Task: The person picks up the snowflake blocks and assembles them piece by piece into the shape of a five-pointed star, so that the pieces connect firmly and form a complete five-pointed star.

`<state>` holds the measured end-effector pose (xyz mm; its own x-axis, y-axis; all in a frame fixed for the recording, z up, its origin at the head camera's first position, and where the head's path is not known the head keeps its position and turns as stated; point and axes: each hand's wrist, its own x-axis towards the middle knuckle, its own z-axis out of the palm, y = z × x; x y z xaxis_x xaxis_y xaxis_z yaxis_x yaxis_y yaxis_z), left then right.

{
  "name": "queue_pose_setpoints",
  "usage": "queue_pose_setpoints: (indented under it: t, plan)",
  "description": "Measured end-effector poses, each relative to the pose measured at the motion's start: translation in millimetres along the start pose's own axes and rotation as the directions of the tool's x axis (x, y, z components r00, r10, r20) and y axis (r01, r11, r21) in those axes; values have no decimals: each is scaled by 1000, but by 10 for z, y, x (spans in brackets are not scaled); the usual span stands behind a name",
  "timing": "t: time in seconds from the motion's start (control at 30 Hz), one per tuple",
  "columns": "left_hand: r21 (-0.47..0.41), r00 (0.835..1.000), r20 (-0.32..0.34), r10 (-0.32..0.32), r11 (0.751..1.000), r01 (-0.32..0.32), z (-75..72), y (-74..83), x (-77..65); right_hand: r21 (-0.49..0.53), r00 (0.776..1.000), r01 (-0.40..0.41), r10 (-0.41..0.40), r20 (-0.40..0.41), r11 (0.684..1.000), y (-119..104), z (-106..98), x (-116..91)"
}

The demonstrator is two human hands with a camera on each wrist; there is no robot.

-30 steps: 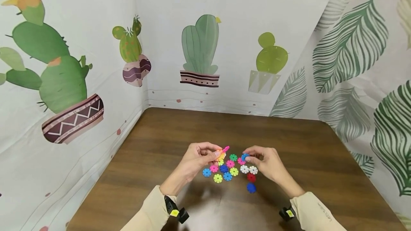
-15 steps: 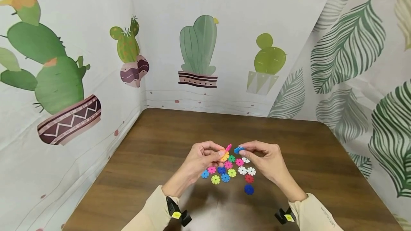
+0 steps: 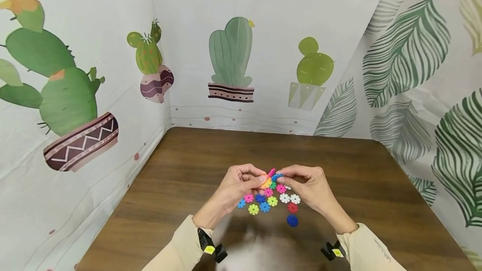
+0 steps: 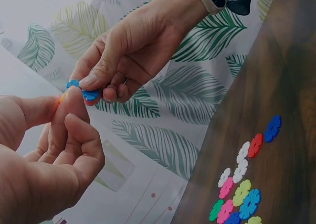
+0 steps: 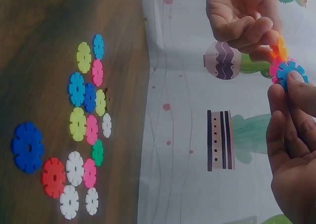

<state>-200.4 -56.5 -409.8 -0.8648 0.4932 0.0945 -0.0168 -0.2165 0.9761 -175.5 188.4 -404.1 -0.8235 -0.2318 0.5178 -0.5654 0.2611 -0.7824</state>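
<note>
My left hand (image 3: 239, 183) pinches an orange notched plastic disc (image 3: 267, 183), and a pink notched disc (image 3: 271, 172) stands tilted against it. A light blue notched disc (image 5: 288, 71) is pinched between the thumb and fingers of my right hand (image 3: 311, 184). In the right wrist view the blue disc overlaps the pink one, with the orange disc (image 5: 282, 50) just above. Both hands are raised over the table with fingertips close together. Left fingers hide most of the orange disc in the left wrist view.
Several loose notched discs lie flat on the brown wooden table (image 3: 211, 149) beneath the hands, among them a red disc (image 3: 292, 208), a dark blue disc (image 3: 292, 221), and white, yellow and green ones. Printed cloth walls stand behind the table and at its sides.
My right hand has lifted the light blue disc from over the loose discs and moved it left, to the pink disc. My left hand has shifted slightly right, still holding the orange disc.
</note>
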Motion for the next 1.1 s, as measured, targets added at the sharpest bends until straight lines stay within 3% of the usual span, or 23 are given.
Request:
queue_pose_setpoints:
  t: [0.3,0.63,0.87,1.1]
  plan:
    - [3,998,-62,-6,1000,6,46,-3,-24,-37,1000,1,-2,-20,999,7,24,-44]
    - [1,997,-77,-5,1000,5,93,-27,3,-43,999,26,-28,-28,999,23,60,-46]
    - [-20,997,-82,-3,1000,2,107,-104,34,-29,999,-15,14,-34,999,58,80,-56]
    - [-1,997,-60,-46,999,46,72,-149,17,-72,997,-64,60,-55,995,76,105,-121]
